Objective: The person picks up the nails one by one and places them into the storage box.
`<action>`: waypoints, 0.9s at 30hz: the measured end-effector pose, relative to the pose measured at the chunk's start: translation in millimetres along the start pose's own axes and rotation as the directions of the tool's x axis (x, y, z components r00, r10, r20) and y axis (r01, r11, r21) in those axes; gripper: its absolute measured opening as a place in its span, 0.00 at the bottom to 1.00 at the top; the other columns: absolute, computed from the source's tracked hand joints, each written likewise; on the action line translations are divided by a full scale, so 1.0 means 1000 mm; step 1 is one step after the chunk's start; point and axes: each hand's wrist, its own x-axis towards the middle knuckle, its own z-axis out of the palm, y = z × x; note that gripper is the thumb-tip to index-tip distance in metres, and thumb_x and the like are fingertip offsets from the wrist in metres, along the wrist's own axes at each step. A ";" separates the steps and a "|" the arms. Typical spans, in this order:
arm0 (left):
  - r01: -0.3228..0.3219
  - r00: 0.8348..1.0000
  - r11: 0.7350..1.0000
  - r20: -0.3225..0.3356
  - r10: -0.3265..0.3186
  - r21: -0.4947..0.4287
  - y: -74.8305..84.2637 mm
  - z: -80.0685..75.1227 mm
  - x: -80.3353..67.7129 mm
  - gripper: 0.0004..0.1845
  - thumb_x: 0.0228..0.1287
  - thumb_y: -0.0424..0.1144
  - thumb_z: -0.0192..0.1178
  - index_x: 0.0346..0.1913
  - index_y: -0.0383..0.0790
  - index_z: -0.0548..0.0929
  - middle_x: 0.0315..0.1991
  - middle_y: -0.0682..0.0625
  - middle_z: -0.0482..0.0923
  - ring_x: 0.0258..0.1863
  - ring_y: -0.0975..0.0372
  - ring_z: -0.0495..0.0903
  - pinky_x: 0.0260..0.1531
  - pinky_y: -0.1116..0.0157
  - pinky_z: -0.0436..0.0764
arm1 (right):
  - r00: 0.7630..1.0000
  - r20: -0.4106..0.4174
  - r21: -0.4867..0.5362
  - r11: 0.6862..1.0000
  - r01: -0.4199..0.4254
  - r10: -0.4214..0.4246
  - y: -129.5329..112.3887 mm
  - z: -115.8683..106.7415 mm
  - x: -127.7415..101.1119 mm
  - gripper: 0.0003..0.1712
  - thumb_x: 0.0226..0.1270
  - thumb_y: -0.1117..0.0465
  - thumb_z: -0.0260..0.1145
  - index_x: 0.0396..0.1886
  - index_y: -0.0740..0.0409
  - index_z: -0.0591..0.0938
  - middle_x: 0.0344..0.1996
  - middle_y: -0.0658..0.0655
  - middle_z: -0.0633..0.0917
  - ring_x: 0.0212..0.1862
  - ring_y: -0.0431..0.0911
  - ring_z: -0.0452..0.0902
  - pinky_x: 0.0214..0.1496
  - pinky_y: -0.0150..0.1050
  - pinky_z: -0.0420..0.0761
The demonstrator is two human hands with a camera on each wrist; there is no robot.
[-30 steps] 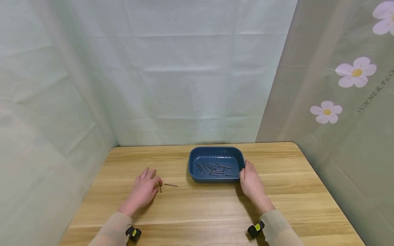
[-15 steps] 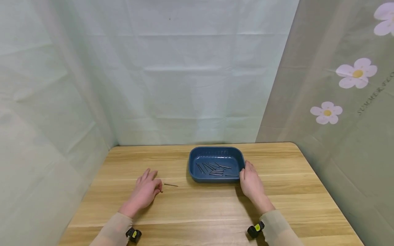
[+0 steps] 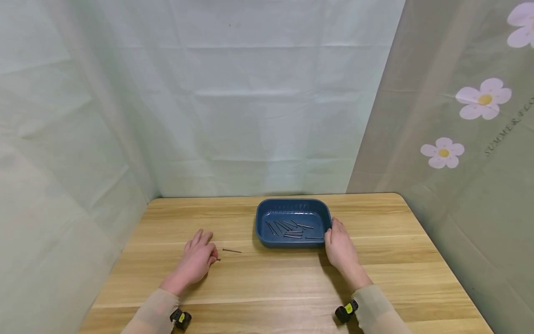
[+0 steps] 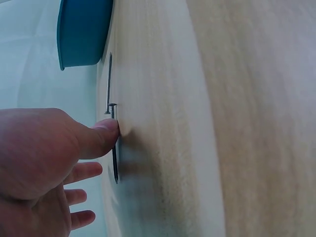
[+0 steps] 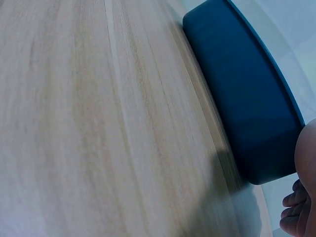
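Observation:
My left hand [image 3: 195, 259] lies flat on the wooden table [image 3: 271, 283], fingers spread and fairly straight. In the left wrist view its thumb tip [image 4: 106, 132] presses against a thin dark nail [image 4: 114, 158] lying on the wood. A second loose nail [image 3: 232, 251] lies just beyond, toward the blue tray [image 3: 292, 204]. My right hand [image 3: 340, 247] rests with straight fingers against the tray's front right corner. Several nails [image 3: 292, 228] lie inside the tray.
The tray's outer wall [image 5: 247, 103] fills the right wrist view, with my fingertips [image 5: 295, 207] at its corner. Pale curtains enclose the table at the back and left; a flowered curtain [image 3: 459, 139] hangs at the right.
My left hand has drawn slightly back and left, and the nail by its thumb is now mostly covered. The right hand and the tray have not moved.

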 end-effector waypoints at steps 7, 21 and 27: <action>-0.002 1.000 1.000 0.018 0.001 0.011 -0.002 0.002 -0.001 0.14 0.71 0.32 0.70 0.31 0.50 0.77 0.74 0.26 0.68 0.77 0.27 0.56 0.68 0.27 0.63 | 1.000 -0.006 0.009 1.000 -0.008 0.008 0.000 0.001 0.001 0.34 0.87 0.58 0.42 0.80 0.79 0.60 0.77 0.77 0.65 0.80 0.68 0.60 0.82 0.60 0.60; 0.041 0.999 0.997 0.007 -0.040 -0.063 0.001 -0.001 -0.003 0.12 0.73 0.32 0.68 0.32 0.50 0.78 0.75 0.26 0.66 0.79 0.28 0.53 0.69 0.26 0.60 | 1.000 0.003 0.006 1.000 -0.005 0.005 0.000 0.001 0.000 0.34 0.87 0.58 0.42 0.79 0.80 0.59 0.77 0.78 0.65 0.79 0.69 0.60 0.82 0.60 0.59; 0.012 0.998 0.994 -0.068 -0.019 -0.105 0.012 -0.004 0.002 0.11 0.72 0.31 0.68 0.35 0.50 0.80 0.75 0.28 0.68 0.79 0.29 0.55 0.68 0.25 0.62 | 1.000 0.001 0.004 1.000 -0.009 0.009 0.000 0.000 0.000 0.34 0.87 0.58 0.42 0.79 0.80 0.59 0.78 0.78 0.65 0.80 0.69 0.60 0.82 0.60 0.59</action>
